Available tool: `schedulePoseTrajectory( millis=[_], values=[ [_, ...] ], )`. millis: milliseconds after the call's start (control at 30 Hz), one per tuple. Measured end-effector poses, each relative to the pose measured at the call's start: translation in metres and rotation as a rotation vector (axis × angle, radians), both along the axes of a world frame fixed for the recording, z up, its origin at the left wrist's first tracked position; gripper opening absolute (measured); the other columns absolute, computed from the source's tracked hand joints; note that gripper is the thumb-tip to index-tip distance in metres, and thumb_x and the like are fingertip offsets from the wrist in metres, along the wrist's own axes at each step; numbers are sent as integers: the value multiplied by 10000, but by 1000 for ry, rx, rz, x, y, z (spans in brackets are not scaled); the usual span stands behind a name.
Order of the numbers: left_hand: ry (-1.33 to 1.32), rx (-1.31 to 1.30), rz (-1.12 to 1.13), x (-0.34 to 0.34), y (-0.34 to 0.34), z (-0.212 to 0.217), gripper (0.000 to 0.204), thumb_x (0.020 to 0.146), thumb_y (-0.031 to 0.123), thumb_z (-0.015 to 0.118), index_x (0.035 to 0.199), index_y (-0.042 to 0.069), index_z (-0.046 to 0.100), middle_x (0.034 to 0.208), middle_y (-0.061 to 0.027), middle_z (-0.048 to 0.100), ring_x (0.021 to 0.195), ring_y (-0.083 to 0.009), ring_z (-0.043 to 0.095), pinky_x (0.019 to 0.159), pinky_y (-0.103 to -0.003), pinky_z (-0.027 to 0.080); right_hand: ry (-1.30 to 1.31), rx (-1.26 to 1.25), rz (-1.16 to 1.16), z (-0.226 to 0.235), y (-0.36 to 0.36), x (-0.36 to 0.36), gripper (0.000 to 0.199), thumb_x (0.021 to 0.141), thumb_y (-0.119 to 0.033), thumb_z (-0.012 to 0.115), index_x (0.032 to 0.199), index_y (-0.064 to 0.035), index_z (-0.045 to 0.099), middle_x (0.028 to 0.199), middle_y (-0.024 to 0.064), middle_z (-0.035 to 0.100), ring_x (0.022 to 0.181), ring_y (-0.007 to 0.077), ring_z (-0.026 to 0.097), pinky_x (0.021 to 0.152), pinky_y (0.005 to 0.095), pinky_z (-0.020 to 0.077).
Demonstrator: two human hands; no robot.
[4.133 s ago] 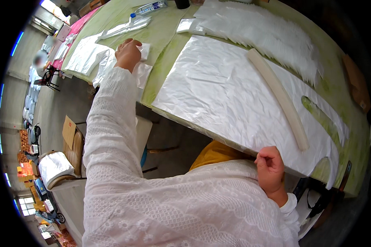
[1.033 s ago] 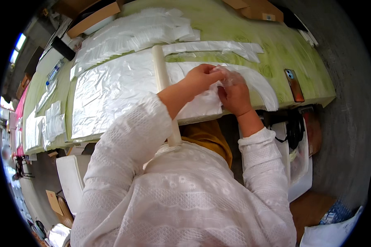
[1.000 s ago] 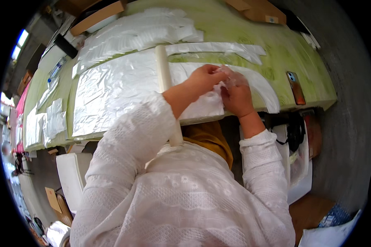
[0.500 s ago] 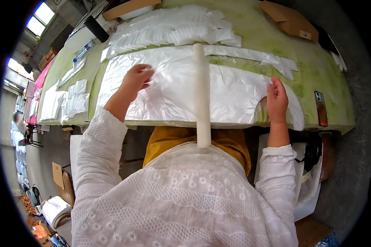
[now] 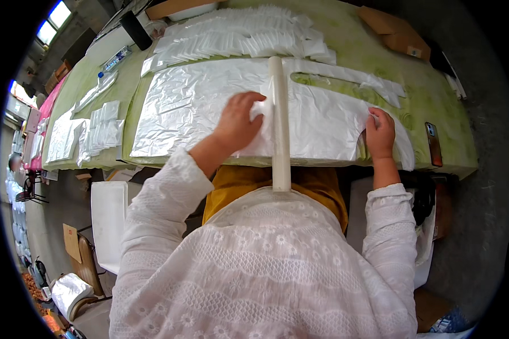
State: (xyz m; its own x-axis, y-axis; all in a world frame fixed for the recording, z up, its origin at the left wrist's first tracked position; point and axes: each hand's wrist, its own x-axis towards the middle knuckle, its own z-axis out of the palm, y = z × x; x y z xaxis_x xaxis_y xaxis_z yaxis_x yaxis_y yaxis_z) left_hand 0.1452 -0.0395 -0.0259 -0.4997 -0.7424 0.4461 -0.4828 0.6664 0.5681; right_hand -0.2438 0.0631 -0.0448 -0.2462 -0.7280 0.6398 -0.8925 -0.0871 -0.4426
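Observation:
A wide stack of clear plastic bag sheets (image 5: 192, 107) lies flat on the green table (image 5: 356, 51). A long white bar (image 5: 278, 121) lies across the stack, its near end past the table's edge. My left hand (image 5: 236, 121) pinches a fold of the top sheet just left of the bar. My right hand (image 5: 380, 133) presses down on the stack's right end, near the cut-out handle strip (image 5: 350, 76).
Overlapping rows of folded plastic bags (image 5: 237, 39) lie behind the stack. Smaller bag piles (image 5: 99, 133) sit at the left. A phone (image 5: 434, 144) lies at the right edge, cardboard boxes (image 5: 393, 28) at the back, a bottle (image 5: 114, 59) at far left. A white bin (image 5: 108, 217) stands below.
My left hand has moved right across the sheet to the bar and gathered a fold of plastic. My right hand stays on the right end, slightly lower.

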Motion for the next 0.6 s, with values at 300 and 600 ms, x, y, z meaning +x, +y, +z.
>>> schedulePoseTrajectory(
  millis=[300, 600],
  values=[
    [-456, -13, 81, -9, 22, -11, 563, 949, 243, 526, 1482, 75, 462, 1578, -91, 414, 1479, -389, 318, 1224, -560, 221, -225, 81, 684, 24, 43, 178, 299, 843, -50, 727, 1138, -57, 680, 1328, 140, 623, 1333, 396, 514, 1119, 469, 426],
    [98, 90, -2, -9, -4, 12, 429, 954, 281, 620, 1366, 163, 597, 1590, -84, 409, 1505, -387, 270, 1217, -572, 201, -175, 189, 768, 49, 31, 228, 234, 850, -129, 723, 1074, -67, 702, 927, 112, 707, 1155, 386, 631, 1008, 454, 507]
  ],
)
